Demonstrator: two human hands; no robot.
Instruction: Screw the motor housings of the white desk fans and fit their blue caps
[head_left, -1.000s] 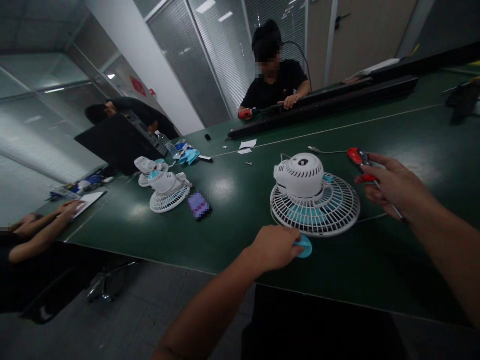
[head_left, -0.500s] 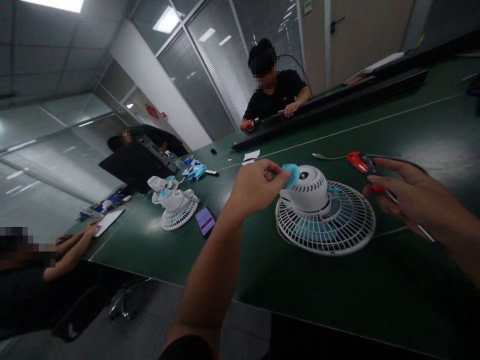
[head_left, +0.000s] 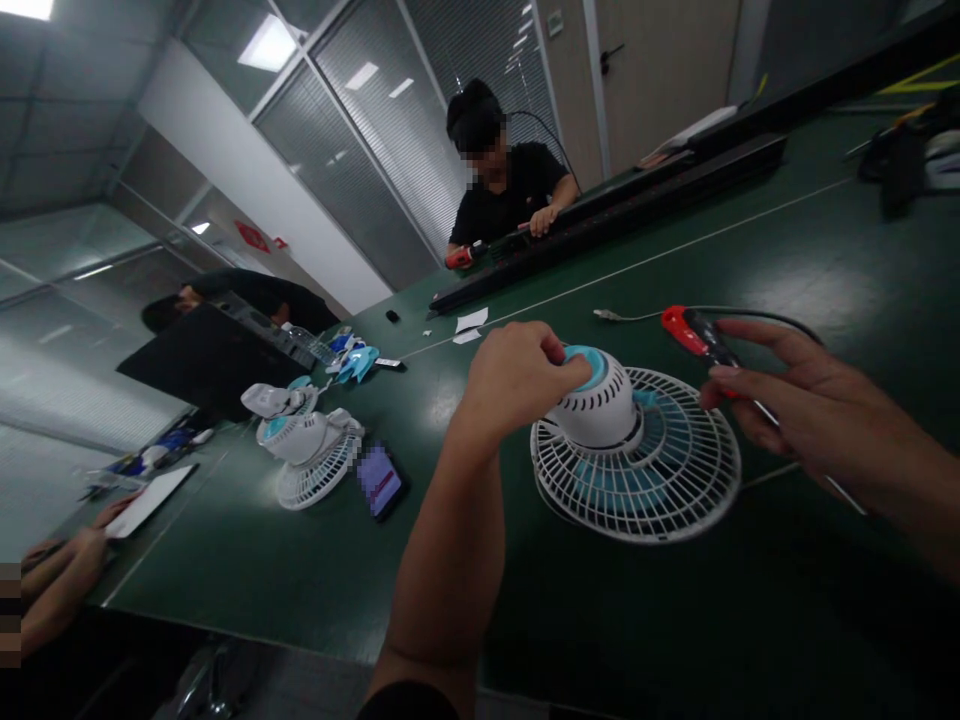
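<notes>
A white fan head lies grille-down on the green table, its light-blue blades visible through the wire guard. My left hand has its thumb and fingers closed at a round light-blue cap, which sits on top of the white motor housing. My right hand is wrapped round a screwdriver with a red and black handle, its shaft pointing back toward my wrist. The screwdriver is held to the right of the fan, apart from it.
Another white fan stands to the left beside a phone. Behind are white paper scraps, a cable plug and long black rails. A person with a red drill sits across. A monitor is at the left.
My left hand has lowered the blue cap from beside the housing's top opening onto it. My right hand still holds the screwdriver. The view has turned to the right.
</notes>
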